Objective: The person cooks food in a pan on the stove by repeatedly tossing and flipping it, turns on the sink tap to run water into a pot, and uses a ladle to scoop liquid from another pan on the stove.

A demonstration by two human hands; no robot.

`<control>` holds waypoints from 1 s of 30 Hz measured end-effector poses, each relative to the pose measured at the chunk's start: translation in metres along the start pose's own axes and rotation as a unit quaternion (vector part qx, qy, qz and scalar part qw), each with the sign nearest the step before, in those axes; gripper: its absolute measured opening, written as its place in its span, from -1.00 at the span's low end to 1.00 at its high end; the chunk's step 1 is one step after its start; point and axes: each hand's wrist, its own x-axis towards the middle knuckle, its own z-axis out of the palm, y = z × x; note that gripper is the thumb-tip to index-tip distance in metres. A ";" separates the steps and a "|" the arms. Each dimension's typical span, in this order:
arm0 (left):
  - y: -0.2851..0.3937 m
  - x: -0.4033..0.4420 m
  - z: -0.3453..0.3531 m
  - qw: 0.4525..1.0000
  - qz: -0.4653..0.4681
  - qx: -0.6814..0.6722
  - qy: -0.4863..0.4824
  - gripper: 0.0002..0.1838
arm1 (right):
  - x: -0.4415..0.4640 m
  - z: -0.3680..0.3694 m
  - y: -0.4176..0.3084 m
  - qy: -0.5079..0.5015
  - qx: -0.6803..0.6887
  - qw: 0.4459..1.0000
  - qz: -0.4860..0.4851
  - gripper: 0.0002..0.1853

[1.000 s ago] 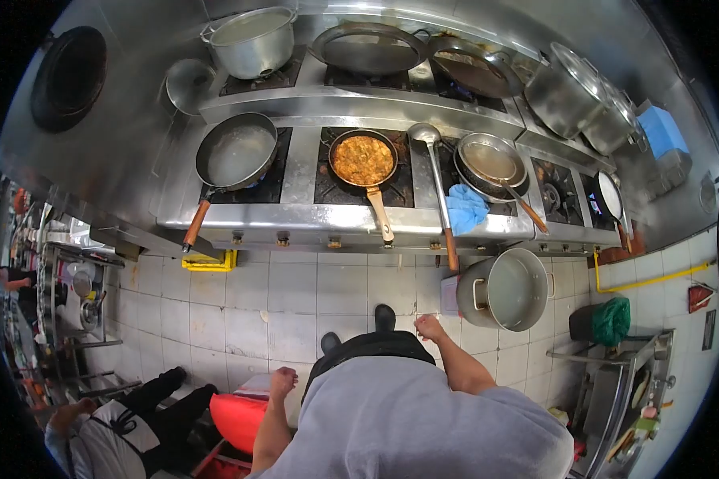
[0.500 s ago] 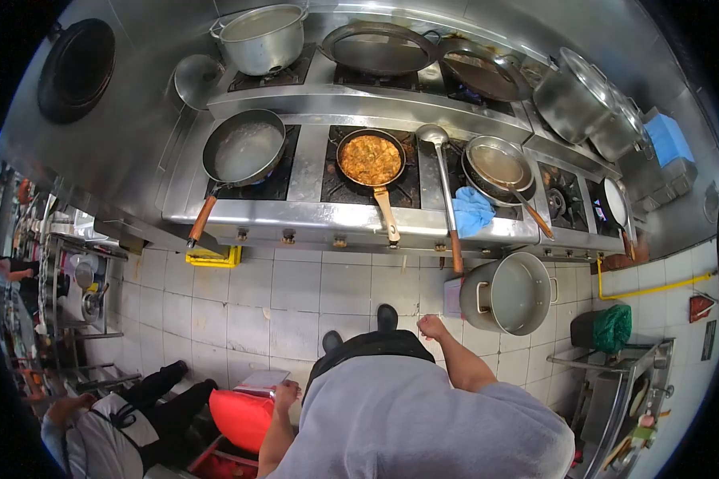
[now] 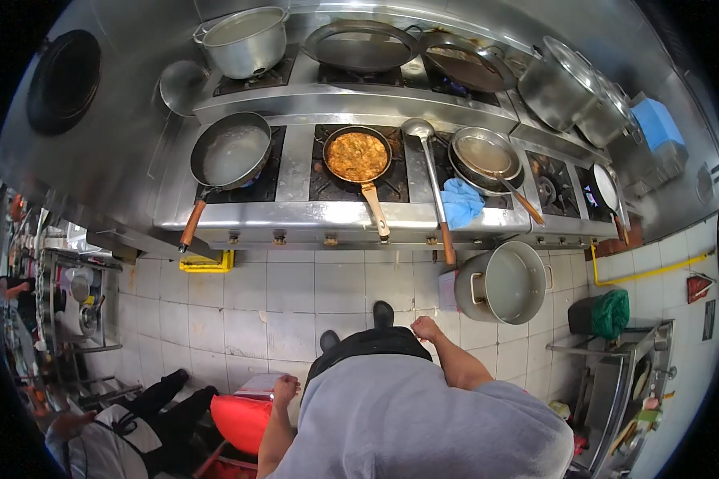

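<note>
My left hand [image 3: 286, 389] hangs low at my side with curled fingers, near a red chair-like object [image 3: 241, 421]; nothing shows in it. On the other side, my right hand [image 3: 426, 328] is closed in a loose fist, holding nothing visible. In front, a frying pan [image 3: 371, 203] holds orange-brown food [image 3: 358, 156] on a burner. Left of it, a dark pan [image 3: 203, 144] contains cloudy liquid. A long-handled ladle [image 3: 433, 180] lies across the stove edge. Right of that, a round strainer [image 3: 485, 152] rests over a pan beside a blue cloth [image 3: 462, 201]. Neither hand touches these.
A large pot [image 3: 513, 283] stands on the floor right of my boots. Behind the front burners are a tall pot [image 3: 248, 56], wide pans [image 3: 362, 48] and stockpots [image 3: 559, 88]. A yellow crate [image 3: 208, 262] sits under the stove. Another person [image 3: 124, 443] is at lower left.
My view has shifted slightly, so the stove and pans appear a little further left. Both hands stay low at my sides, and the pans keep their places.
</note>
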 end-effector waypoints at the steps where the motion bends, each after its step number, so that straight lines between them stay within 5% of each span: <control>1: 0.007 -0.005 0.000 0.999 0.005 0.039 0.002 -0.84 | -0.002 0.002 0.003 0.001 0.001 1.000 0.001 -0.78; 10: -0.018 0.015 -0.011 0.999 0.023 0.013 -0.022 -0.81 | -0.024 0.003 0.000 -0.008 -0.017 0.999 0.037 -0.74; 13: 0.022 -0.007 -0.008 0.994 0.040 0.106 -0.003 -0.81 | -0.045 0.018 -0.010 0.067 -0.305 0.942 -0.119 -0.78; 15: 0.032 -0.007 -0.011 0.989 0.071 0.125 -0.030 -0.82 | -0.039 0.034 -0.003 0.046 -0.354 0.907 -0.223 -0.79; 17: 0.025 0.009 -0.016 0.983 0.098 0.144 -0.061 -0.83 | -0.059 0.028 -0.026 0.074 -0.363 0.906 -0.204 -0.82; 19: 0.009 0.048 -0.029 0.795 0.368 0.464 -0.130 -0.83 | -0.074 0.028 -0.033 0.096 -0.375 0.903 -0.188 -0.84; 20: 0.014 0.054 -0.029 0.785 0.377 0.471 -0.142 -0.83 | -0.077 0.030 -0.031 0.105 -0.369 0.906 -0.177 -0.84; 22: 0.026 0.062 -0.032 0.599 0.500 0.614 -0.120 -0.84 | -0.084 0.033 -0.024 0.122 -0.356 0.913 -0.159 -0.83; 23: 0.037 0.055 -0.030 0.591 0.505 0.616 -0.125 -0.84 | -0.087 0.035 -0.019 0.111 -0.329 0.928 -0.132 -0.82; 24: 0.060 0.031 -0.022 0.831 0.331 0.431 -0.119 -0.85 | -0.089 0.037 -0.015 0.098 -0.303 0.942 -0.108 -0.81; 25: 0.073 0.019 -0.018 0.970 0.114 0.194 -0.096 -0.85 | -0.091 0.038 -0.010 0.102 -0.298 0.944 -0.103 -0.81; 30: 0.065 0.052 -0.034 0.977 0.097 0.162 -0.098 -0.88 | -0.092 0.043 0.003 0.101 -0.106 0.989 -0.025 -0.72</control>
